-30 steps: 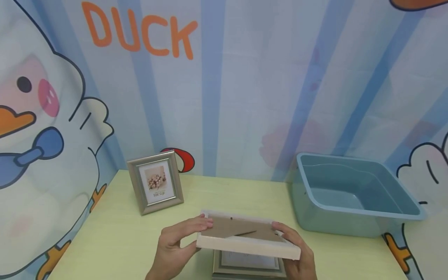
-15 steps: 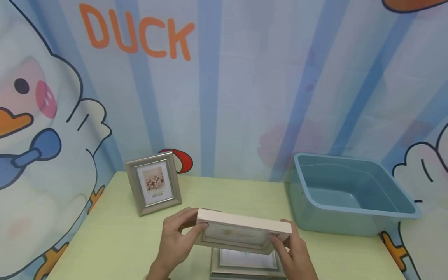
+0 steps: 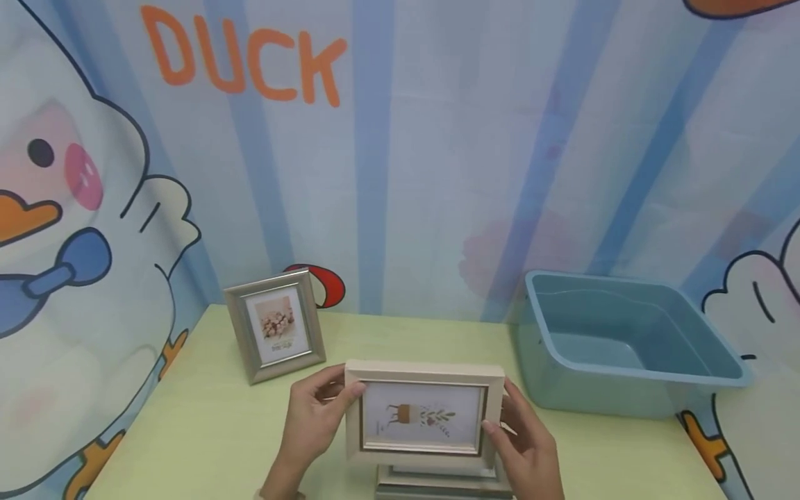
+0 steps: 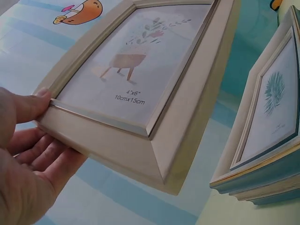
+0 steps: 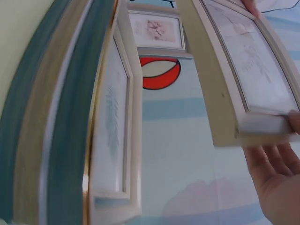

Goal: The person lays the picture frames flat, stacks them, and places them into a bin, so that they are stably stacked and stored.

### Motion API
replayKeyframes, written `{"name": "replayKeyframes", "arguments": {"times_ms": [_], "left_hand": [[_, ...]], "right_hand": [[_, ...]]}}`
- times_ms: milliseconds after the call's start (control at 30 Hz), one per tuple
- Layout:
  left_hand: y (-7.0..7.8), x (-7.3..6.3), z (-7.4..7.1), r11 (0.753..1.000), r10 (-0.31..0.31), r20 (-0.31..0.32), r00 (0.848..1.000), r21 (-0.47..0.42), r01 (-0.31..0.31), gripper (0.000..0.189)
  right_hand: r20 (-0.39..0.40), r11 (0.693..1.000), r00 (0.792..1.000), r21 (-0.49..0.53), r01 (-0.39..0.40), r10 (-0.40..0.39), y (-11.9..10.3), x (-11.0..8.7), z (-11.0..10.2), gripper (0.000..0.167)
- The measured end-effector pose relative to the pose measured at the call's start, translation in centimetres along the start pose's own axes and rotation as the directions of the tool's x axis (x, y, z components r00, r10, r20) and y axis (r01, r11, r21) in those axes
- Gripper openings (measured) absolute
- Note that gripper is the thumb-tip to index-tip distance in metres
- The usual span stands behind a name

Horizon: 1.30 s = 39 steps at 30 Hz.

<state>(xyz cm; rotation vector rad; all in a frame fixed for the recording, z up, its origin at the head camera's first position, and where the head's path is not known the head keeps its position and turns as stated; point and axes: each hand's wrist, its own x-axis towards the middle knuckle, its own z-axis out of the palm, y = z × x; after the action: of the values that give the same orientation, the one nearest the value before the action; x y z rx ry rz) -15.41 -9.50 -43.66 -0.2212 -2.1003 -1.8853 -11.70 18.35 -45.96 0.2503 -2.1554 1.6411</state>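
Note:
A cream picture frame (image 3: 425,417) is held up with its front showing, a plant in a legged pot lying sideways in the head view. My left hand (image 3: 312,423) grips its left end, thumb on the front edge and fingers behind. At the opposite end my right hand (image 3: 528,444) holds it likewise, thumb (image 5: 294,119) on the front. The left wrist view shows the printed size on the picture (image 4: 126,93). Below the held frame lies a stack of picture frames (image 3: 444,482), mostly covered in the head view; its top one bears a green leaf print (image 4: 275,91).
A silver picture frame (image 3: 275,326) with a flower print stands at the back left of the pale yellow table (image 3: 206,417). At the back right is a blue-green plastic bin (image 3: 619,392). A striped duck-print cloth (image 3: 431,173) hangs behind the table.
The cream picture frame has turned from showing its brown back to showing its front, and it now tilts up toward the camera. Both hands have turned with it, keeping hold of its ends.

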Motion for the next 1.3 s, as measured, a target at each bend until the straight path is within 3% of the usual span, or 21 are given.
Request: {"name": "replayKeyframes", "arguments": {"times_ms": [133, 267, 367, 467, 567, 700, 800, 967, 1067, 1133, 1200, 1267, 1300], "left_hand": [[-0.1, 0.2, -0.1, 0.997, -0.077, 0.004, 0.997, -0.026, 0.077, 0.028], [-0.2, 0.4, -0.2, 0.987, -0.146, 0.015, 0.989, -0.071, 0.147, 0.028], [-0.3, 0.5, -0.1, 0.978, -0.188, 0.024, 0.982, -0.087, 0.189, 0.027], [-0.3, 0.5, 0.0, 0.967, -0.233, 0.020, 0.972, -0.099, 0.234, 0.027], [-0.3, 0.7, 0.3, 0.956, -0.279, -0.024, 0.960, -0.106, 0.275, 0.028], [-0.5, 1.0, 1.0, 0.937, -0.327, -0.110, 0.938, -0.169, 0.307, 0.034], [-0.6, 1.0, 1.4, 0.908, -0.365, -0.118, 0.924, -0.263, 0.325, 0.037], [-1.0, 0.9, 1.2, 0.802, -0.434, -0.014, 0.901, -0.462, 0.379, 0.040], [-1.2, 0.8, 0.5, 0.756, -0.429, 0.096, 0.898, -0.506, 0.415, 0.042], [-1.5, 0.7, -0.3, 0.776, -0.383, 0.198, 0.902, -0.461, 0.431, 0.046], [-1.9, 0.6, -1.2, 0.821, -0.304, 0.319, 0.897, -0.390, 0.417, 0.050], [-2.2, 0.6, -2.2, 0.861, -0.224, 0.434, 0.873, -0.332, 0.386, 0.054], [-2.4, 0.6, -2.6, 0.875, -0.186, 0.488, 0.853, -0.312, 0.369, 0.057]], "right_hand": [[0.150, 1.000, 0.988, -0.020, -0.020, 0.023, 0.3, 0.3, -1.2, 0.072], [0.296, 0.997, 0.952, -0.018, -0.079, 0.081, 0.6, 0.5, -2.2, 0.081], [0.355, 0.992, 0.927, 0.001, -0.127, 0.118, 0.9, 0.4, -2.5, 0.085], [0.390, 0.991, 0.914, 0.024, -0.133, 0.113, 1.2, 0.3, -2.6, 0.089], [0.410, 0.989, 0.907, 0.064, -0.134, 0.096, 1.5, 0.3, -2.6, 0.088], [0.413, 0.965, 0.899, 0.141, -0.220, 0.145, 1.4, 0.4, -2.3, 0.087], [0.396, 0.941, 0.894, 0.168, -0.294, 0.209, 1.3, 0.5, -2.0, 0.087], [0.376, 0.939, 0.899, 0.166, -0.302, 0.223, 1.1, 0.6, -1.8, 0.086], [0.388, 0.932, 0.892, 0.175, -0.318, 0.232, 1.3, 0.6, -2.0, 0.087], [0.412, 0.915, 0.875, 0.190, -0.356, 0.255, 1.5, 0.6, -2.3, 0.088], [0.440, 0.892, 0.851, 0.203, -0.404, 0.286, 1.7, 0.6, -2.7, 0.089], [0.476, 0.868, 0.823, 0.210, -0.449, 0.311, 1.8, 0.6, -3.2, 0.090], [0.490, 0.856, 0.809, 0.212, -0.472, 0.325, 1.9, 0.6, -3.5, 0.090]]}}
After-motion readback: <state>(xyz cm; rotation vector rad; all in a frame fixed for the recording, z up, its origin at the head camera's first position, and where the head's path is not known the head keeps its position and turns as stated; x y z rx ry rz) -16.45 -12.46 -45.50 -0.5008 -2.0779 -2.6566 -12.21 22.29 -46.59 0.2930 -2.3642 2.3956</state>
